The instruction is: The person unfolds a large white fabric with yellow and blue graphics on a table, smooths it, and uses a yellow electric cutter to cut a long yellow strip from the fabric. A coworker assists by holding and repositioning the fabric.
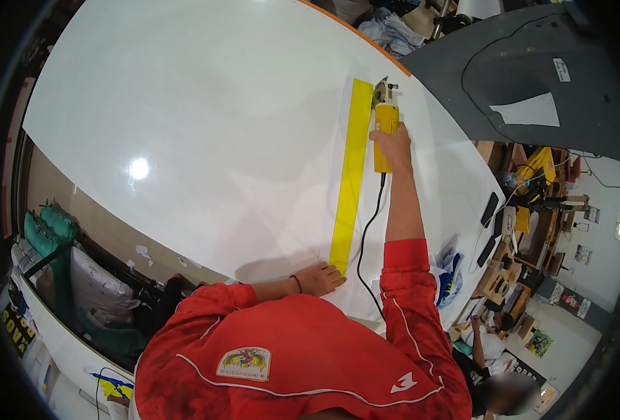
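Note:
My right hand (394, 148) is wrapped round the yellow body of an electric rotary cutter (387, 115). The metal head of the cutter points away from me, beside the far end of a long yellow strip (352, 175). A black cord runs from the cutter back toward my body. My left hand (318, 279) lies flat at the strip's near end, fingertips touching it. Beneath the strip is a thin white sheet (347, 105) whose edge shows along its left side; the strip's material is hard to tell.
A large glossy white table (205, 105) spreads under everything. To the right lie a plastic bag with blue contents (450, 276) and dark objects (490, 210). A grey panel (534, 70) stands at the far right. Another person (492, 371) sits at the lower right, near sewing workstations.

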`<state>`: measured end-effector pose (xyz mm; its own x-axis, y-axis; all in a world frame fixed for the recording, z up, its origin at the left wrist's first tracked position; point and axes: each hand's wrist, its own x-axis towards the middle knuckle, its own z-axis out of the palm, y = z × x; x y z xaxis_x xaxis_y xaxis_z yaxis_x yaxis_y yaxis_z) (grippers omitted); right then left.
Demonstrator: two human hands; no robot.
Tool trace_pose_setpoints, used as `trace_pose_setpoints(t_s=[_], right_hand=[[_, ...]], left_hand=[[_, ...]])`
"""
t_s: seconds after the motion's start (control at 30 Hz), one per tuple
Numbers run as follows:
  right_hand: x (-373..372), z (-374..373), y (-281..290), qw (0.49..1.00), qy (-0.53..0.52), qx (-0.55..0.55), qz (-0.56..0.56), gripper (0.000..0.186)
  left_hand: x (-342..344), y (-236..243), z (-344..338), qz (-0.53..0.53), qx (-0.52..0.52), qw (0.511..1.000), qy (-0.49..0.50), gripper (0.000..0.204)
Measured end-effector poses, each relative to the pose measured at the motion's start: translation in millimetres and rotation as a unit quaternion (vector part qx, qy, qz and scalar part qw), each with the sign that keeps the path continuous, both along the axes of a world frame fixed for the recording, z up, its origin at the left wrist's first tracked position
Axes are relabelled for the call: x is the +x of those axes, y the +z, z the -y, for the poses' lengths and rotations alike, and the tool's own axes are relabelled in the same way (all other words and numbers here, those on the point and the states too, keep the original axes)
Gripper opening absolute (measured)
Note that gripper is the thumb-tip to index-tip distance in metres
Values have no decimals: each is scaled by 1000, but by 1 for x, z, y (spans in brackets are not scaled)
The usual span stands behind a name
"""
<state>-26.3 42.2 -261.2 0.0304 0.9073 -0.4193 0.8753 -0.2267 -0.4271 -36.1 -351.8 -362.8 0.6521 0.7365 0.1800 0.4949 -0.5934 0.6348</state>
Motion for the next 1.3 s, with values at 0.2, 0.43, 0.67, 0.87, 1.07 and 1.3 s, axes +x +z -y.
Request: trace_pose_setpoints(t_s=[0.2,0.43,0.67,0.87,1.07,1.3], right_hand=[[-7,-2,3,1000,-8,-9,3,74],[-11,-9,0,1000,-22,-14,0,74],[-20,-17,-1,1000,-16,6,-14,71],[2,-64,-36,996,-42,35,-77,68],[30,-12,-6,979,-41,44,-193,55],[167,121,34,939,-47,-41,-337,51]], left_hand=[[2,-2,0,2,-7,1000,-3,44],[1,-2,1,-5,-25,1000,-14,45],[-1,0,-1,-29,-27,999,-21,46],[1,-6,4,13,-2,1000,-18,53],[-49,13,7,-70,-57,978,187,54],[-171,23,64,-167,24,936,310,50]])
